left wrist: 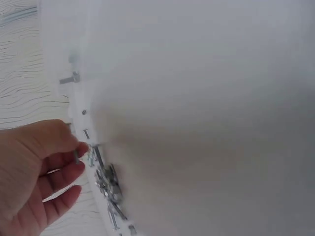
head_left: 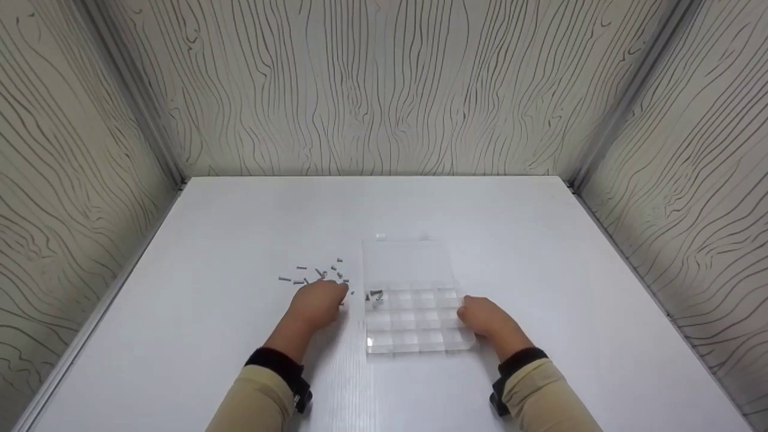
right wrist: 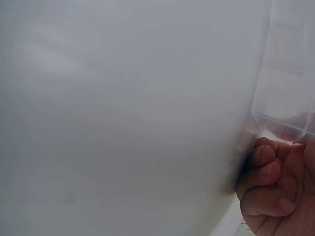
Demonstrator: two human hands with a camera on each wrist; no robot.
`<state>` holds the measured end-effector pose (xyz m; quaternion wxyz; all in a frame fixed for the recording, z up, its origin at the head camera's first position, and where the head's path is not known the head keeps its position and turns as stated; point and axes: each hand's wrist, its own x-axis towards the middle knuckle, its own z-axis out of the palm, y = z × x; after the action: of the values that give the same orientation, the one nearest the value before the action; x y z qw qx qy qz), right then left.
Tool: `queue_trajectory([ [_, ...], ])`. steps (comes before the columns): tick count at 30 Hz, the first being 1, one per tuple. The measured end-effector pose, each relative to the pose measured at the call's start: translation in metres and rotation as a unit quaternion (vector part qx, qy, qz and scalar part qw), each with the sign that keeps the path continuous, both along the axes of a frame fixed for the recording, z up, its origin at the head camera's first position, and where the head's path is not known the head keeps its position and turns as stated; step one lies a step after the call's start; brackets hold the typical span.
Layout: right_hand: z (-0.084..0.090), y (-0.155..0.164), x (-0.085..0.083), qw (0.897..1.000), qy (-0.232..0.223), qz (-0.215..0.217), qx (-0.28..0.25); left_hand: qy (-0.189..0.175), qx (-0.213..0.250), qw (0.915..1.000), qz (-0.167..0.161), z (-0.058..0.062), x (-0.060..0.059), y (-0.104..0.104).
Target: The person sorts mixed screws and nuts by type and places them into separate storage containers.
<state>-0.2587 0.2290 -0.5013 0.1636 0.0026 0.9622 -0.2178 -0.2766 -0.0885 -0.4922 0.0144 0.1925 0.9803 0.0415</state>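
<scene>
A small metal screw [left wrist: 76, 157] is held by the left hand [head_left: 321, 302], pinched between thumb and index finger, with the other fingers bent loosely beside it in the left wrist view. The hand is placed at the near edge of a scatter of loose screws [head_left: 299, 282], which are spread on the white table [head_left: 240, 228] to the left of a clear plastic box [head_left: 414, 350]; several are seen bunched together just beyond the fingertips. The box is divided into rows of compartments, and its clear lid [head_left: 408, 261] is laid back on the far side. A few screws [head_left: 376, 293] are contained at the left end of the far row of compartments. The box's right edge is gripped by the right hand [head_left: 489, 318], whose thumb is set near the rim and whose remaining fingers are curled closely, as is shown in the right wrist view. Black bands [head_left: 276, 366] are worn on both wrists, over tan sleeves [head_left: 255, 402]. The table is enclosed by panels [head_left: 372, 90] patterned with dark wood-grain lines.
</scene>
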Motion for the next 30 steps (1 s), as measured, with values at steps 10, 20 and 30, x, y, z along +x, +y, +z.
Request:
queue_trajectory([
  [10, 0.000, 0.000, 0.000, 1.000, 0.010, -0.002, -0.014, 0.054, 0.095, 0.9938, -0.023, 0.011, -0.006, 0.033],
  [20, -0.001, -0.001, 0.001, 1.000, 0.012, -0.011, -0.015, 0.039, 0.069, 0.9968, -0.012, 0.006, -0.012, 0.051],
  [30, -0.001, 0.001, 0.001, 1.000, 0.021, 0.000, -0.008, 0.004, 0.060, 0.9982, 0.007, 0.012, -0.013, 0.049],
])
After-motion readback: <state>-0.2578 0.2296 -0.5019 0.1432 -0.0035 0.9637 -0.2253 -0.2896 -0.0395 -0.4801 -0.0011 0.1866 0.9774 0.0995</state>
